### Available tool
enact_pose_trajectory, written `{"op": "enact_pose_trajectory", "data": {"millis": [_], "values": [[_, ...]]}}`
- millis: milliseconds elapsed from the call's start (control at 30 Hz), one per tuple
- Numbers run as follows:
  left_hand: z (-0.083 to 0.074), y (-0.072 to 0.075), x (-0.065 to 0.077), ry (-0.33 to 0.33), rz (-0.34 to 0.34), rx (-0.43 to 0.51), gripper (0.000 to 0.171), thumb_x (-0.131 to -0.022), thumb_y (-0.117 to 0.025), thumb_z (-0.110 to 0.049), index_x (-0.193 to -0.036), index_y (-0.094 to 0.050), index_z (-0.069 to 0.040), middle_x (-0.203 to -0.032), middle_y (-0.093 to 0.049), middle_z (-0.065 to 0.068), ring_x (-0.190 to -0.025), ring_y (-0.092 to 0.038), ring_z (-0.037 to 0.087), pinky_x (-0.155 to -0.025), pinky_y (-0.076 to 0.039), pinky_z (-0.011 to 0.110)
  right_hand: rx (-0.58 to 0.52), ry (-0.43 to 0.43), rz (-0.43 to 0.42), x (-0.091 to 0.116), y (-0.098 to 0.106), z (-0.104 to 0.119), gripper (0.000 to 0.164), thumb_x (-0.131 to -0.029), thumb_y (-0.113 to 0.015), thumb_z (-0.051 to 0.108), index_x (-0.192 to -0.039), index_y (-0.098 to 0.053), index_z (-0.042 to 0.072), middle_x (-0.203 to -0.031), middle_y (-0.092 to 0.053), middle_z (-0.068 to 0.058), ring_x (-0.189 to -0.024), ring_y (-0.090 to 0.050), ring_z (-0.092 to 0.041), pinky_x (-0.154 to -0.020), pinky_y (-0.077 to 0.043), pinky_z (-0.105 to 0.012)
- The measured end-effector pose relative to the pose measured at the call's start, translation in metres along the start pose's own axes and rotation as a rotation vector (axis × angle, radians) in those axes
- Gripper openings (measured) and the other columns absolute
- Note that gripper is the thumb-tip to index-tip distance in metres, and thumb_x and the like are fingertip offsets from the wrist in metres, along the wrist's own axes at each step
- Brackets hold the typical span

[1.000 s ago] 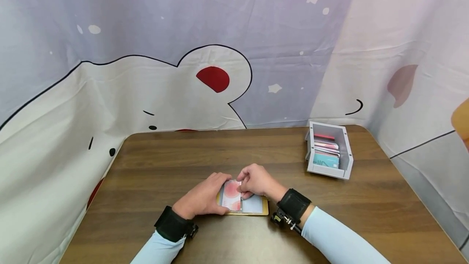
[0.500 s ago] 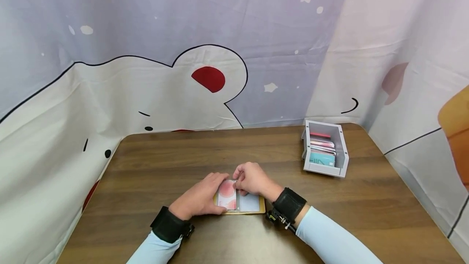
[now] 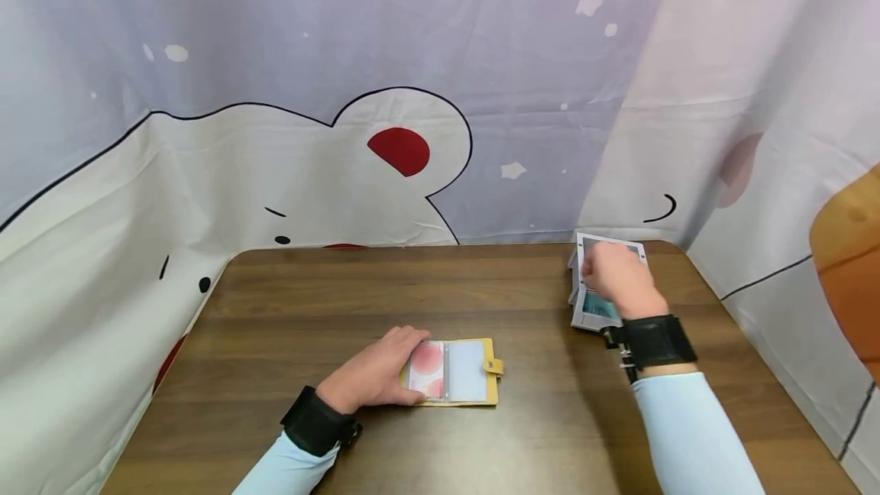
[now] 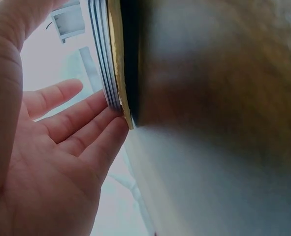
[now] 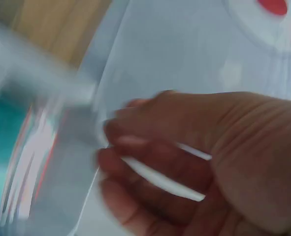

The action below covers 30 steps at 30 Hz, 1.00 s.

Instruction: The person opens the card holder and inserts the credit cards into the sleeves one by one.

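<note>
Yellow album [image 3: 469, 371] lies spread on table [image 3: 344, 285], 6 o'clock in head view, pink card [image 3: 427, 371] on its 9 o'clock page. Your left hand [image 3: 373, 373] touches its 9 o'clock edge, fingers relaxed. Your right hand [image 3: 622, 279] hovers over grey card box [image 3: 581, 316], 2 o'clock from album, fingers loosely bent, released.

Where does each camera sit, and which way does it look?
Head: worn up top, looking forward and down at the album and box; left hand, right hand and sleeves show.
Left wrist: sits there, looking along the left hand toward the album's edge.
Right wrist: sits there, looking along the right hand, with blurry cards beside it.
Head and left wrist share the album.
</note>
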<state>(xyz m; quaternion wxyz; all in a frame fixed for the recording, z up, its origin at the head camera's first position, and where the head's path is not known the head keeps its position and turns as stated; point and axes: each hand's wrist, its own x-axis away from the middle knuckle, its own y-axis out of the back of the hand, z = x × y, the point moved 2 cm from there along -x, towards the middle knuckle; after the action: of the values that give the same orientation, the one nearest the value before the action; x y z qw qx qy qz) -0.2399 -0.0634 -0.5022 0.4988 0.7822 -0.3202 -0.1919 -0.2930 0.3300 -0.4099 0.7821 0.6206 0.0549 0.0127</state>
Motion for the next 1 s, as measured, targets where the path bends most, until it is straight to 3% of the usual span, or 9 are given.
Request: {"op": "enact_pose_trajectory", "data": {"millis": [67,133,200,267,400,533,733,900,1000], "values": [[-0.001,-0.001,-0.002,-0.014,0.001,-0.008,0.086,-0.077,-0.086,-0.043,-0.146,-0.048,-0.008,-0.138,-0.057,0.004,-0.124,-0.05,0.018,-0.106,-0.048,0.037,0.015,-0.052,0.103,0.001,0.002,-0.023,0.013,-0.083,-0.067,0.003,-0.073,-0.068,0.011,-0.077,-0.065,-0.006,-0.07,-0.056,-0.024,-0.058,-0.045,-0.039],[-0.002,-0.002,-0.003,-0.023,0.006,-0.012,0.087,-0.078,-0.085,-0.044,-0.147,-0.047,-0.008,-0.138,-0.057,0.003,-0.124,-0.05,0.018,-0.106,-0.048,0.036,0.023,-0.071,0.22,0.0,-0.001,-0.041,0.005,-0.084,-0.076,0.01,-0.086,-0.072,0.008,-0.087,-0.068,-0.01,-0.078,-0.059,-0.026,-0.065,-0.049,-0.042],[-0.003,-0.002,-0.005,-0.019,0.013,-0.009,0.088,-0.079,-0.085,-0.046,-0.149,-0.045,-0.01,-0.14,-0.056,0.002,-0.124,-0.049,0.017,-0.106,-0.048,0.036,0.051,-0.047,0.296,-0.003,-0.008,-0.055,0.026,-0.078,-0.085,0.019,-0.098,-0.072,0.008,-0.098,-0.069,-0.013,-0.086,-0.061,-0.029,-0.073,-0.05,-0.046],[-0.004,-0.001,-0.007,-0.018,0.019,-0.007,0.09,-0.079,-0.085,-0.045,-0.151,-0.044,-0.01,-0.141,-0.056,0.002,-0.125,-0.049,0.016,-0.106,-0.048,0.036,0.08,-0.004,0.331,-0.007,-0.016,-0.064,0.038,-0.073,-0.089,0.026,-0.1,-0.068,0.011,-0.101,-0.067,-0.014,-0.092,-0.058,-0.034,-0.076,-0.048,-0.048],[-0.006,-0.002,-0.009,-0.007,0.033,-0.003,0.092,-0.079,-0.085,-0.045,-0.153,-0.041,-0.012,-0.142,-0.055,0.001,-0.125,-0.049,0.016,-0.106,-0.048,0.035,0.091,0.1,0.282,-0.013,-0.028,-0.076,0.044,-0.063,-0.093,0.029,-0.088,-0.059,0.015,-0.091,-0.057,-0.009,-0.087,-0.05,-0.033,-0.069,-0.04,-0.042],[-0.007,-0.003,-0.011,-0.002,0.051,-0.002,0.093,-0.08,-0.085,-0.046,-0.154,-0.039,-0.013,-0.143,-0.054,0.001,-0.124,-0.049,0.015,-0.105,-0.048,0.035,-0.003,0.175,0.27,-0.016,-0.032,-0.086,0.043,-0.064,-0.096,0.027,-0.08,-0.058,0.014,-0.078,-0.053,-0.002,-0.075,-0.047,-0.021,-0.066,-0.036,-0.032],[-0.009,-0.003,-0.012,0.001,0.06,0.004,0.094,-0.079,-0.085,-0.046,-0.155,-0.039,-0.013,-0.141,-0.055,0.001,-0.122,-0.049,0.015,-0.105,-0.049,0.035,-0.131,0.18,0.234,-0.019,-0.027,-0.098,0.032,-0.072,-0.093,0.026,-0.076,-0.064,0.012,-0.071,-0.055,0.003,-0.068,-0.047,-0.012,-0.063,-0.038,-0.028],[-0.009,-0.002,-0.012,0.019,0.066,0.01,0.094,-0.08,-0.085,-0.047,-0.155,-0.039,-0.014,-0.141,-0.055,0.001,-0.122,-0.049,0.015,-0.104,-0.049,0.035,-0.177,0.166,0.192,-0.021,-0.024,-0.103,0.028,-0.078,-0.09,0.022,-0.084,-0.066,0.009,-0.073,-0.056,0.003,-0.068,-0.046,-0.01,-0.063,-0.038,-0.026],[-0.008,-0.002,-0.011,0.021,0.066,0.008,0.094,-0.08,-0.085,-0.047,-0.155,-0.039,-0.015,-0.14,-0.055,0.0,-0.121,-0.049,0.014,-0.103,-0.049,0.035,-0.193,0.14,0.215,-0.02,-0.022,-0.103,0.024,-0.081,-0.087,0.023,-0.087,-0.068,0.009,-0.074,-0.055,0.003,-0.068,-0.046,-0.011,-0.064,-0.037,-0.027]]}}
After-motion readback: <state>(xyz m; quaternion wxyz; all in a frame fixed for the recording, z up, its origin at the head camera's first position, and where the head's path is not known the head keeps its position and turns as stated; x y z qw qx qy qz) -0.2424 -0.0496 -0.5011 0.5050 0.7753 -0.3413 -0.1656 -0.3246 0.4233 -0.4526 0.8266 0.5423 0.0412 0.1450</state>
